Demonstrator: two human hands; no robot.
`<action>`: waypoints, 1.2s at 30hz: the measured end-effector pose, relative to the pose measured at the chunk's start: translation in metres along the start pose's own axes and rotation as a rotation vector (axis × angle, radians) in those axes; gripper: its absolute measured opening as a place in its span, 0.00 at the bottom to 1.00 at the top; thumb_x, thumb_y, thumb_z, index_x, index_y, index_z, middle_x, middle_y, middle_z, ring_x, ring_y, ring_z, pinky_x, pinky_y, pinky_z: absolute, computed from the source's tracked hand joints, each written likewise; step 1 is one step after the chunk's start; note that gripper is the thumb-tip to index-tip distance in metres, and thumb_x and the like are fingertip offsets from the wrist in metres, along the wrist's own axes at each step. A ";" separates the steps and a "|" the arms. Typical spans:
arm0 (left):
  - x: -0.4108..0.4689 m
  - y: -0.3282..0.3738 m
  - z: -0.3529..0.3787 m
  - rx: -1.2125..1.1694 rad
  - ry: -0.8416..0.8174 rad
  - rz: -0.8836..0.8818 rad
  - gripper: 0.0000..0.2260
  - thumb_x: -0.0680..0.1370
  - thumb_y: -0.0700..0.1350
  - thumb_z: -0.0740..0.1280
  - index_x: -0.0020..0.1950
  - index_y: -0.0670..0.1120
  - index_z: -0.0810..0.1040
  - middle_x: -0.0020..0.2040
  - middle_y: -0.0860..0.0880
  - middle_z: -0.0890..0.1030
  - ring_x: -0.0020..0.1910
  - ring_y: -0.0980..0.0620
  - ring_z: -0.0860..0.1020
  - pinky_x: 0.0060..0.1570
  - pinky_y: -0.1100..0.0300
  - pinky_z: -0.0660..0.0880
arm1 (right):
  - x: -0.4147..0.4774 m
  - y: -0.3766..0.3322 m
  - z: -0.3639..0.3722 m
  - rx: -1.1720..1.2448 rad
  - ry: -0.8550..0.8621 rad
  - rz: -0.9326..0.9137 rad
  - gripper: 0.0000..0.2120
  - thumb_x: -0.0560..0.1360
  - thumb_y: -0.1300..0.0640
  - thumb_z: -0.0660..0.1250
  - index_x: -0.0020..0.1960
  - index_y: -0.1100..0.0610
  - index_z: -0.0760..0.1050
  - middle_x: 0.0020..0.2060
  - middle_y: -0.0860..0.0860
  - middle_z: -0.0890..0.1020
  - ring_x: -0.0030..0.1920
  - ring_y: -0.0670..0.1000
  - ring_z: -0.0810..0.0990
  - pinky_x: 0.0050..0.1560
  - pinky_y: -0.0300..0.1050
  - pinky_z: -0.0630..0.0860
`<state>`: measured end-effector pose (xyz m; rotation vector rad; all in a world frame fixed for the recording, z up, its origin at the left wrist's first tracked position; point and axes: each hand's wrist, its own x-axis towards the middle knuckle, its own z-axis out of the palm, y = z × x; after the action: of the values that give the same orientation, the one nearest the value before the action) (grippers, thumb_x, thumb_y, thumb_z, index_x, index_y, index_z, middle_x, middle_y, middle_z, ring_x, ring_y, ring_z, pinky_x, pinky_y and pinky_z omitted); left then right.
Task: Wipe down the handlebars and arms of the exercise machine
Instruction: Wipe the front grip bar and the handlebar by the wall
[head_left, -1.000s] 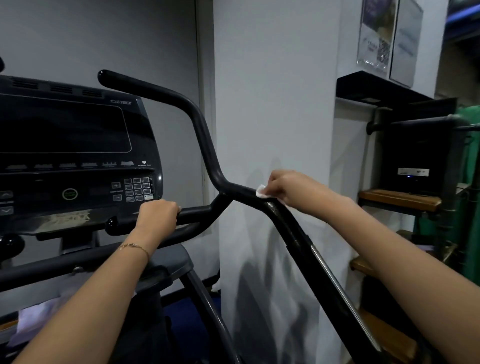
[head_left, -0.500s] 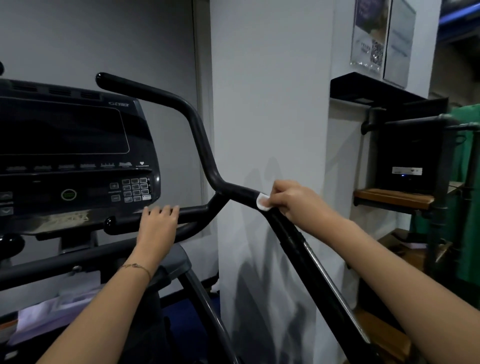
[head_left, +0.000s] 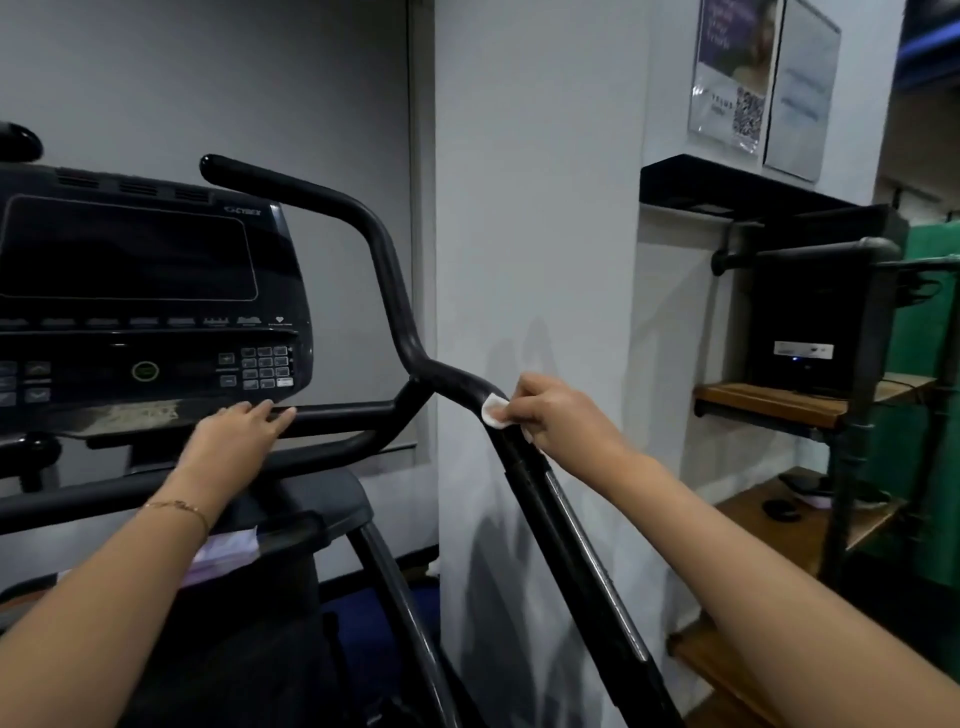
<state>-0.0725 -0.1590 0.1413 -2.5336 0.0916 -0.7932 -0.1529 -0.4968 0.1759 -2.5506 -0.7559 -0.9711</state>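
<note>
The black exercise machine has a long bent right arm (head_left: 387, 291) that rises to the upper left and runs down to the lower right. A small white wipe (head_left: 493, 411) is pinched in my right hand (head_left: 558, 418) and pressed against the bend of that arm. My left hand (head_left: 236, 434) lies with straight fingers over the horizontal black handlebar (head_left: 343, 413) below the console. A thin bracelet sits on my left wrist.
The console (head_left: 140, 306) with a dark screen and keypad fills the left. A white pillar (head_left: 535, 208) stands close behind the arm. On the right, pipe-and-wood shelves (head_left: 769, 405) carry a black box (head_left: 810, 322). Posters (head_left: 763, 78) hang above a black ledge.
My left hand has let go of the handlebar and its fingers have straightened over it. My right hand with the wipe has slid a little down the arm's bend.
</note>
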 end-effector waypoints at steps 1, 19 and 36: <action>0.002 0.001 0.000 -0.025 0.002 -0.011 0.26 0.79 0.37 0.56 0.76 0.50 0.58 0.72 0.47 0.67 0.66 0.47 0.70 0.58 0.56 0.72 | 0.001 0.003 0.002 0.029 0.004 0.017 0.09 0.78 0.58 0.63 0.45 0.59 0.80 0.37 0.50 0.69 0.37 0.51 0.68 0.36 0.43 0.63; 0.010 -0.004 -0.013 0.135 -0.096 0.065 0.27 0.79 0.37 0.55 0.76 0.54 0.55 0.68 0.48 0.67 0.60 0.49 0.74 0.50 0.57 0.74 | -0.003 0.001 -0.010 0.041 -0.129 0.024 0.11 0.75 0.55 0.66 0.41 0.62 0.74 0.36 0.51 0.70 0.34 0.48 0.65 0.36 0.42 0.61; 0.014 -0.006 -0.008 0.030 -0.054 0.004 0.27 0.78 0.36 0.55 0.74 0.57 0.60 0.63 0.50 0.71 0.57 0.49 0.75 0.47 0.57 0.74 | 0.042 -0.025 -0.014 -0.697 -0.456 -0.452 0.12 0.78 0.60 0.61 0.58 0.57 0.77 0.57 0.52 0.72 0.58 0.55 0.71 0.47 0.46 0.70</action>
<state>-0.0662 -0.1596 0.1571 -2.5235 0.0664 -0.7182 -0.1481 -0.4669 0.2171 -3.3633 -1.3625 -0.8919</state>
